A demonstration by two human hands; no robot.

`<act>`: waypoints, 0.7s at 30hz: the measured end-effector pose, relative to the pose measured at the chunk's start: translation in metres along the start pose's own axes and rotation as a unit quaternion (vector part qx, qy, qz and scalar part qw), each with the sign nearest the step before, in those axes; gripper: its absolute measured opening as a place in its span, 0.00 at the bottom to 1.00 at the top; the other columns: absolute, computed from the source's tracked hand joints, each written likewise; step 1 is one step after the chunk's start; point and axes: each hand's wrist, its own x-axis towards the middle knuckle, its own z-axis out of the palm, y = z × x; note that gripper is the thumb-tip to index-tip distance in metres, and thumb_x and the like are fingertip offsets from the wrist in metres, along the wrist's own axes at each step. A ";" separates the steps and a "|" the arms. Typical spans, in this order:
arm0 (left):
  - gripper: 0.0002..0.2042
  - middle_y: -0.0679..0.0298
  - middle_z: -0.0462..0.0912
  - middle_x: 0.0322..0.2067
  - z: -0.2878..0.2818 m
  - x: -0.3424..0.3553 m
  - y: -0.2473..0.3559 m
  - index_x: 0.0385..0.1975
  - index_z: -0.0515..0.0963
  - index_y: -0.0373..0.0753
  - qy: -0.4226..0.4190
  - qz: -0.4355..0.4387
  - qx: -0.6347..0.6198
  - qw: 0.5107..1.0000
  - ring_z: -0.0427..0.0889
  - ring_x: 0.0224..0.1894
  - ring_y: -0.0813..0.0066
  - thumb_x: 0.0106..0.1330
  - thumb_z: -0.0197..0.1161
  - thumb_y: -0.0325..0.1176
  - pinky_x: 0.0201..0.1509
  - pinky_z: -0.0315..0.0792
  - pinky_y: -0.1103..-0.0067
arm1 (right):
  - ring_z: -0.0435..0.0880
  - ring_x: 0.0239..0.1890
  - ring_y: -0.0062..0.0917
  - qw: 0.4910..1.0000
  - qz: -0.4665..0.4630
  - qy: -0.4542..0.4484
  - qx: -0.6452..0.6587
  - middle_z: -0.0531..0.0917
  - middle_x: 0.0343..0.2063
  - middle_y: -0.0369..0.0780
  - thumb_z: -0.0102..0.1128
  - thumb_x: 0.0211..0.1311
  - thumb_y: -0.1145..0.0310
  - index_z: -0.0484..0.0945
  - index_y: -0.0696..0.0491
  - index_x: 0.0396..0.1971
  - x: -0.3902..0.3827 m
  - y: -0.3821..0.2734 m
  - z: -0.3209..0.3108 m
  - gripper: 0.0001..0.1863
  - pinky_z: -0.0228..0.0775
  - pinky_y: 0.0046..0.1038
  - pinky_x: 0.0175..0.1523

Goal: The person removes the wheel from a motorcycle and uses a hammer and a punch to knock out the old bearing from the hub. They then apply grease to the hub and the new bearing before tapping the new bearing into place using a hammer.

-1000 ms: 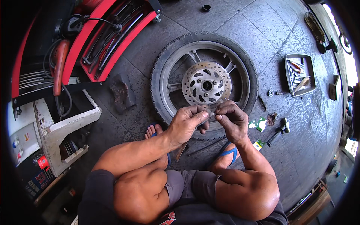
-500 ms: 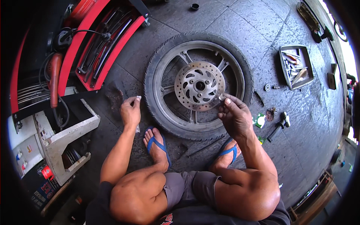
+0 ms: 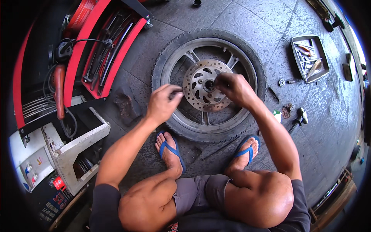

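Lying flat on the grey, stained concrete floor (image 3: 239, 23) is a motorcycle wheel (image 3: 208, 83). The right hand (image 3: 232, 87) pinches closed at the hub of its brake disc (image 3: 205, 85); the left hand (image 3: 164, 102) curls over the rim, perhaps gripping something small. A red tool chest (image 3: 104, 50) stands left, a metal tray (image 3: 309, 58) right.

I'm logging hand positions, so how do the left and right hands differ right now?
The right hand rests on the brake disc, fingertips at the hub; the left hand hovers over the wheel's rim, off the disc. The left pinches a small dark thing, too small to tell; the right's grip is hidden. Both are bare, reaching over the wheel.
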 end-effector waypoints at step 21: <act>0.13 0.49 0.86 0.25 0.089 0.042 0.031 0.28 0.84 0.31 0.015 -0.124 0.079 0.989 0.88 0.31 0.55 0.61 0.66 0.37 0.38 0.78 0.66 | 0.89 0.33 0.39 0.963 0.189 -0.001 0.191 0.85 0.29 0.58 0.52 0.61 0.69 0.75 0.63 0.60 -0.030 -0.013 0.040 0.27 0.79 0.38 0.44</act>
